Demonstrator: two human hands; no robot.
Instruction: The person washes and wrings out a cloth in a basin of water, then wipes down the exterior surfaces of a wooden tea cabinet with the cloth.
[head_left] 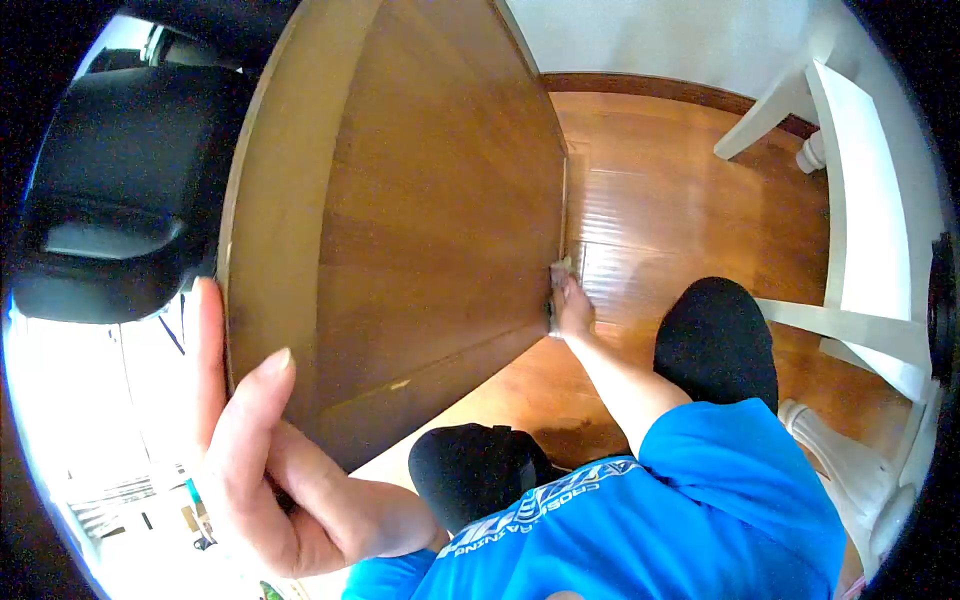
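A large brown wooden panel (440, 200) stands before me. At its lower left edge, close to the camera, is my left hand (300, 480), its fingers and thumb bent around the edge and one finger stretched up along it. Lower down, my right hand (574, 308) is closed on a small pale cloth (561, 272), pressed against the panel's far edge near the floor. Part of the cloth is hidden by the fingers.
Glossy wooden floor (640, 210) runs to a white wall (640, 40). White furniture (870, 200) with legs stands at the right. A black padded seat (120, 180) is beyond the panel at the left. My black-clad knees (716, 340) flank my right forearm.
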